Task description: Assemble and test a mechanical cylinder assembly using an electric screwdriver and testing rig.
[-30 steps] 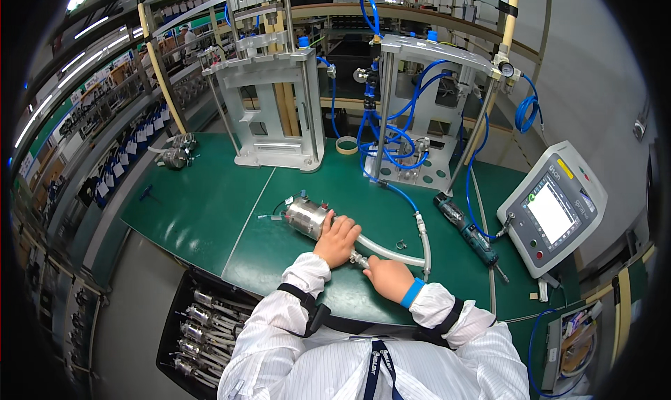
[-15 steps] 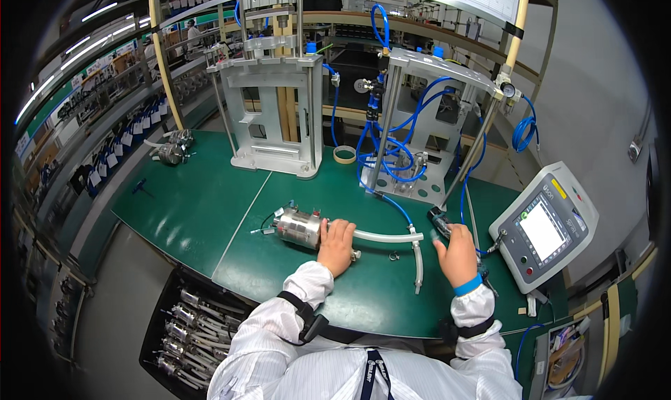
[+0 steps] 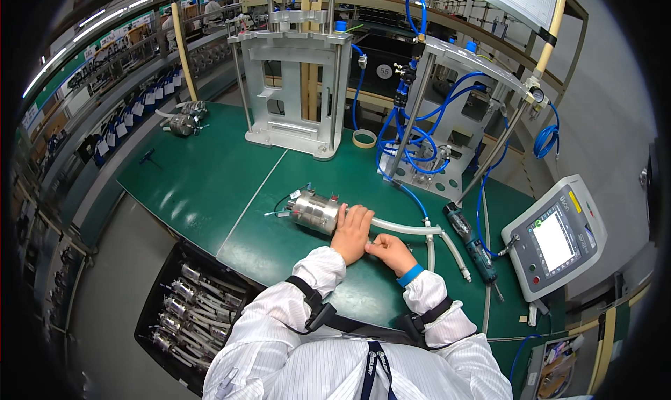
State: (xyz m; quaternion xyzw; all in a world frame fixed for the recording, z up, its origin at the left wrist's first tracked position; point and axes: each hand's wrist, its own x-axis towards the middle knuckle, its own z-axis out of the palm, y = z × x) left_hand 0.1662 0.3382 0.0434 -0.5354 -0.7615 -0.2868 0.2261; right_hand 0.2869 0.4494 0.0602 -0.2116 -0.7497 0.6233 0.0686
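A shiny metal cylinder (image 3: 316, 212) with thin wires at its left end lies on the green tabletop. My left hand (image 3: 353, 233) wraps round its right end, fingers over the top. A translucent hose (image 3: 405, 226) runs right from behind that hand to a joint with a blue air line (image 3: 414, 197) and short hose pieces. Close against the left hand, my right hand (image 3: 393, 253) is closed in a pinch near the cylinder's right end. What its fingertips hold is hidden. A dark teal power screwdriver (image 3: 470, 240) lies to the right, apart from both hands.
Two metal press frames, one on the left (image 3: 297, 92) and one on the right (image 3: 447, 113), stand at the back. A tape roll (image 3: 364, 139) sits between them. A tester with a screen (image 3: 554, 239) stands right. A black crate (image 3: 157, 302) of similar cylinders is lower left.
My right hand has moved left from beside the screwdriver to my left hand and closed its fingers. The left hand stays on the cylinder. The hose joint has shifted, and the whole view has moved slightly.
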